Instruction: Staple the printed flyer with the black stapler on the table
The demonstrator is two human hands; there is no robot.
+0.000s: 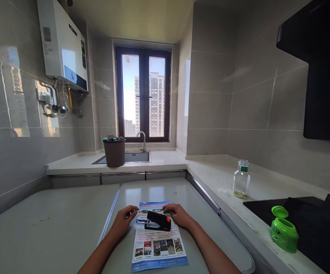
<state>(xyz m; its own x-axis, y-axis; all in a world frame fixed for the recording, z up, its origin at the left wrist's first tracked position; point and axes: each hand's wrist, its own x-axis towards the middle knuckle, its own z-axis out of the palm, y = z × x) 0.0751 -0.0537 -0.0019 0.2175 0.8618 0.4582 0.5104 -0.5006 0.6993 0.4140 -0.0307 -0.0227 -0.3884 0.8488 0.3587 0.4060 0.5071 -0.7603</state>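
A printed flyer (159,247) with a blue border lies flat on a pale table (53,224) in front of me. On its upper part rests a black stapler (157,221) with a red button. My left hand (124,218) touches the flyer's upper left edge beside the stapler's metal nose, fingers curled. At the upper right corner of the flyer, my right hand (178,214) rests with its fingers against the stapler's rear end. Neither hand lifts anything.
A counter (210,175) runs along the right with a glass jar (241,179), a green-lidded container (284,229) and a black cooktop (310,228). Ahead are a sink (133,157) with tap, a brown bin (114,151), and a window. A water heater (63,42) hangs left.
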